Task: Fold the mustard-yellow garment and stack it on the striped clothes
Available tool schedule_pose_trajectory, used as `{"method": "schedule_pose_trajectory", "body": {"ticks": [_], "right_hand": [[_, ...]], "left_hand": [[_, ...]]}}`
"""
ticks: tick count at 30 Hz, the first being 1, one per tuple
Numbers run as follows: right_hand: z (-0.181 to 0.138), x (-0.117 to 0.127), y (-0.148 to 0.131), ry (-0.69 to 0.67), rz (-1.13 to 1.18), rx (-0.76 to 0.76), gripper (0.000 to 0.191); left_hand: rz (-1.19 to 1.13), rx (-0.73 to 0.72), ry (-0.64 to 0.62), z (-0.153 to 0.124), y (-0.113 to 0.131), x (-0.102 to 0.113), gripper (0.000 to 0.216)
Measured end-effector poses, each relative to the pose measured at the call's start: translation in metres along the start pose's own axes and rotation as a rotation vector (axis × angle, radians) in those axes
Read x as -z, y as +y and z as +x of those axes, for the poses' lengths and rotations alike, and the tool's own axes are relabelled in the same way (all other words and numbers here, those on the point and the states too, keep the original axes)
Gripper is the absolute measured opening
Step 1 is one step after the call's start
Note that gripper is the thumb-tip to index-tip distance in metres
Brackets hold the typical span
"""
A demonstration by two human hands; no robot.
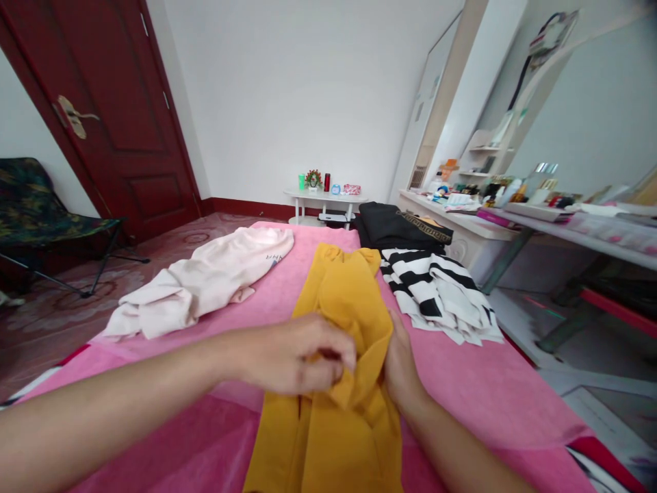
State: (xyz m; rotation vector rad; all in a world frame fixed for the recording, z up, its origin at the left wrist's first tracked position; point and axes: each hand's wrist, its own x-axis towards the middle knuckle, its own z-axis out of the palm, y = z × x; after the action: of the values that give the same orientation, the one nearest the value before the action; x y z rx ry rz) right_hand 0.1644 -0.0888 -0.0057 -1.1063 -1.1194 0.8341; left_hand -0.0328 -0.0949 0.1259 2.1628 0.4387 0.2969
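Head view: left hand (292, 359) pinching a fold of the mustard garment (339, 356) at centre of the pink bed cover (477, 390), right hand (400, 363) gripping its edge at 3 o'clock, cream top (205, 281) at 10, striped top (441, 287) at 2.

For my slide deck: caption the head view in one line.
Both hands, left hand and right hand, gather a mustard garment on a pink bedspread.

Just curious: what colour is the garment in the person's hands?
Mustard yellow, plain; the garment shows best in the head view.
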Motion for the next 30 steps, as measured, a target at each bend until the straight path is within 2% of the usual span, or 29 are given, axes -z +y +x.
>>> {"method": "schedule_pose_trajectory", "body": {"ticks": [1,2,4,7,10,12,15,18,22,27,30], "right_hand": [[0.002,0.001,0.001,0.029,0.045,-0.021,0.040],[0.004,0.002,0.002,0.049,0.067,-0.037,0.041],[0.006,0.002,0.002,0.056,0.074,-0.052,0.040],[0.008,-0.001,0.001,0.034,0.068,-0.057,0.042],[0.007,-0.002,0.000,0.038,0.058,-0.067,0.046],[0.006,-0.001,0.000,0.050,0.058,-0.079,0.045],[0.009,0.006,0.002,0.034,0.075,-0.128,0.041],[0.026,0.018,0.004,0.032,0.008,-0.186,0.041],[0.077,0.028,0.010,0.084,-0.168,-0.189,0.042],[0.147,0.017,0.022,-0.048,-0.436,-0.022,0.045],[0.174,0.008,0.028,-0.149,-0.504,-0.016,0.033]], "left_hand": [[-0.003,0.057,-0.139,-0.002,-0.006,-0.011,0.008],[-0.027,0.095,-0.220,-0.003,-0.012,-0.018,0.008],[-0.086,0.142,-0.241,0.002,-0.024,-0.020,0.015],[-0.040,0.148,-0.079,0.024,-0.038,-0.007,0.027],[0.234,0.137,0.266,0.057,-0.061,0.006,0.023],[0.448,0.190,0.506,0.077,-0.084,0.008,0.020],[0.576,0.329,0.700,0.094,-0.122,0.004,0.027],[0.546,0.383,0.770,0.098,-0.147,-0.005,0.028],[0.587,0.401,0.829,0.095,-0.150,-0.012,0.033],[0.559,0.564,0.882,0.090,-0.151,-0.004,0.062],[0.394,0.455,0.842,0.088,-0.162,0.003,0.048]]}}
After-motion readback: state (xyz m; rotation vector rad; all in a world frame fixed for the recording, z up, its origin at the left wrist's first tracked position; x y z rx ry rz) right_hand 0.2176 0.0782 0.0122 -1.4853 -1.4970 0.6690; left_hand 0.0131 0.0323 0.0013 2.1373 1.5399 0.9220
